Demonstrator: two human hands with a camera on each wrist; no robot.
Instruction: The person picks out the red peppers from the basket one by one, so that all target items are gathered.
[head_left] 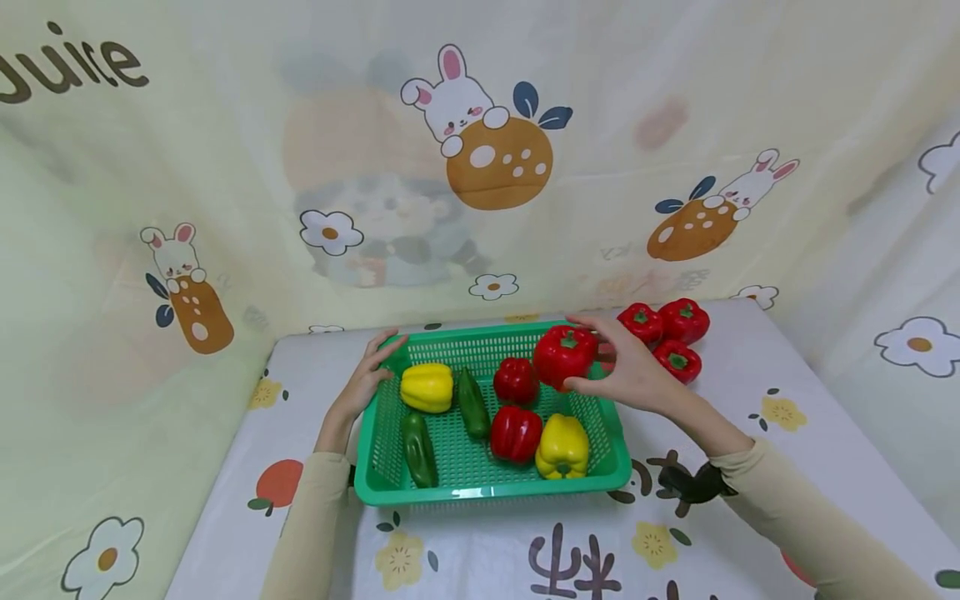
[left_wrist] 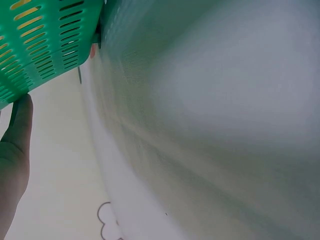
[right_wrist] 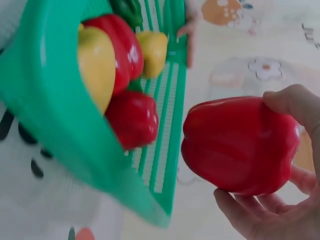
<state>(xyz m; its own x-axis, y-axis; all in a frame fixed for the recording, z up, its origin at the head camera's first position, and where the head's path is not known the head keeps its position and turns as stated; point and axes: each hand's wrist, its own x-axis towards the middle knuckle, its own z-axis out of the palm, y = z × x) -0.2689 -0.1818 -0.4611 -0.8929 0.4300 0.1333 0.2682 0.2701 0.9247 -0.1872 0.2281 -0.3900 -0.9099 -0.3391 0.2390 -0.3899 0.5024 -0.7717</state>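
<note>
My right hand (head_left: pixel 626 367) grips a red bell pepper (head_left: pixel 564 354) above the right back corner of a green plastic basket (head_left: pixel 480 493). In the right wrist view, the thumb and fingers are curled round that pepper (right_wrist: pixel 240 145). My left hand (head_left: pixel 363 379) touches the basket's left back corner with extended fingers; in the left wrist view, one straight digit (left_wrist: pixel 19 125) meets the basket edge. Inside the basket lie two red bell peppers, one behind (head_left: pixel 516 381) and one in front (head_left: pixel 515 434), a yellow bell pepper (head_left: pixel 427 387) at left, and another yellow bell pepper (head_left: pixel 562 447) at right.
Two long green vegetables, one upright (head_left: pixel 472 406) and one nearer (head_left: pixel 418 450), also lie in the basket. Three red bell peppers (head_left: pixel 677 361) sit together on the table beyond my right hand. A printed cloth (head_left: pixel 750 467) covers the table; a patterned curtain (head_left: pixel 600 217) hangs behind.
</note>
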